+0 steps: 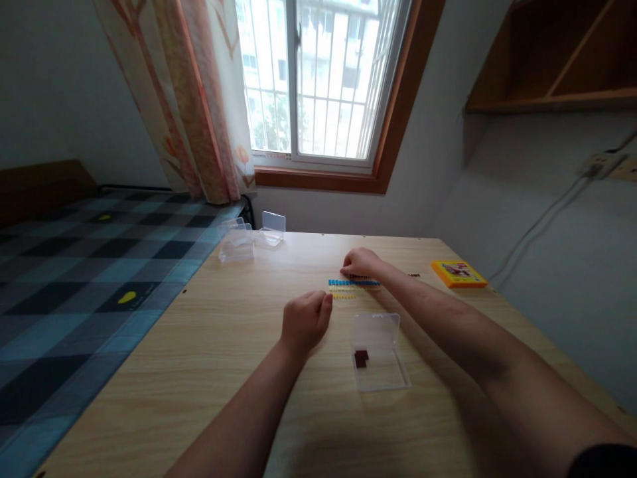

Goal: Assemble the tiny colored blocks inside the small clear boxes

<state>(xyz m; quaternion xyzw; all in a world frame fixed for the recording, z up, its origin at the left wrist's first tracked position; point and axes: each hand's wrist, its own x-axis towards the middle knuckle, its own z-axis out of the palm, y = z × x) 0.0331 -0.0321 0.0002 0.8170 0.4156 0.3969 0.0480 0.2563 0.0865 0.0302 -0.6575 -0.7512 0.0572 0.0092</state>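
Rows of small coloured pieces lie on the wooden table: a blue row (354, 283), a pale yellow row (355, 289), a yellow row (344, 297) and a dark red row (414, 275). My right hand (362, 261) reaches over the dark row, fingertips pinched at its left end; whatever they hold is hidden. Just left of the yellow rows, my left hand (307, 320) rests closed in a fist, its contents out of sight. Nearer to me, an open clear plastic box (385, 378) with its lid raised contains a few dark red square pieces (361, 358).
Clear plastic boxes (237, 249), some with raised lids, stand at the table's far left corner. A yellow-orange box (458, 273) lies near the right edge. A bed with a checked cover (124, 265) adjoins the left side; a wall with a cable (537, 216) is at right.
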